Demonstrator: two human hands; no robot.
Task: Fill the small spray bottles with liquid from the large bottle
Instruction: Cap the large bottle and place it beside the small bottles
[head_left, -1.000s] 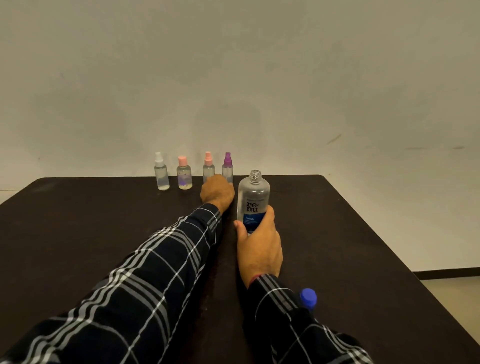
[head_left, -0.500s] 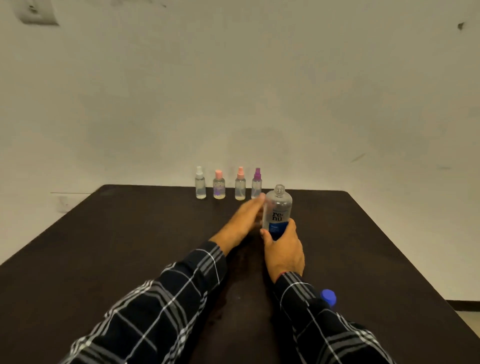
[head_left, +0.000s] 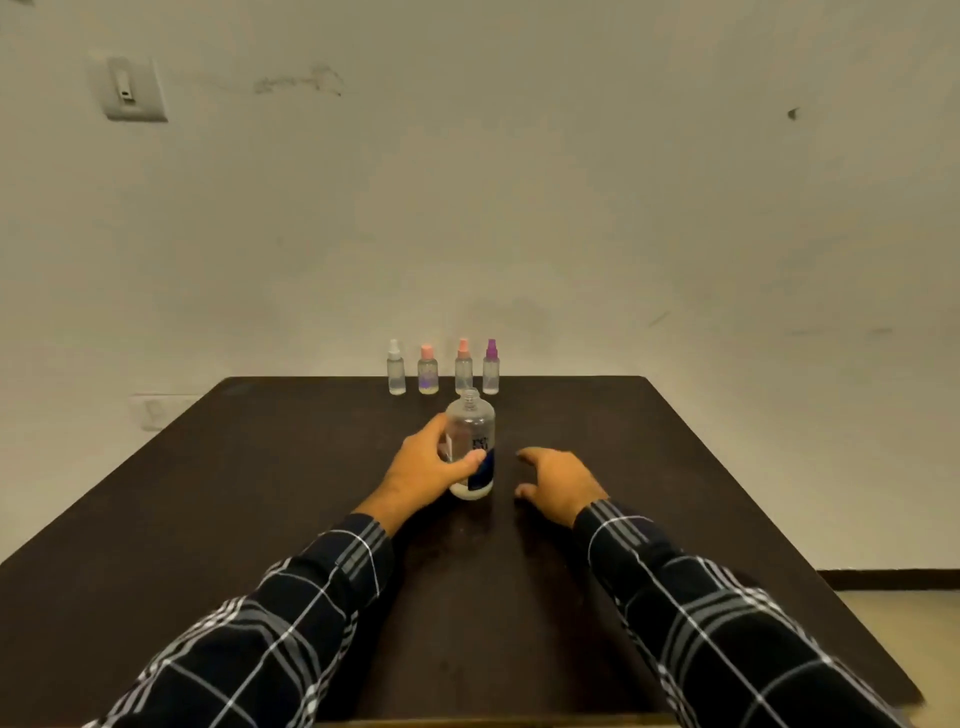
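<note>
Your left hand (head_left: 423, 470) grips the open-necked large bottle (head_left: 471, 431), upright on the table (head_left: 208, 493).
Your right hand (head_left: 563, 486), relaxed and empty, is just beside it; four small spray bottles (head_left: 428, 376) stand in a row near the far edge.

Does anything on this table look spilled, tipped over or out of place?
Nothing stands out. The large bottle stands upright, uncapped, gripped by the left hand; the four small spray bottles stand upright in a row far back on the table, caps on. No spill shows.
</note>
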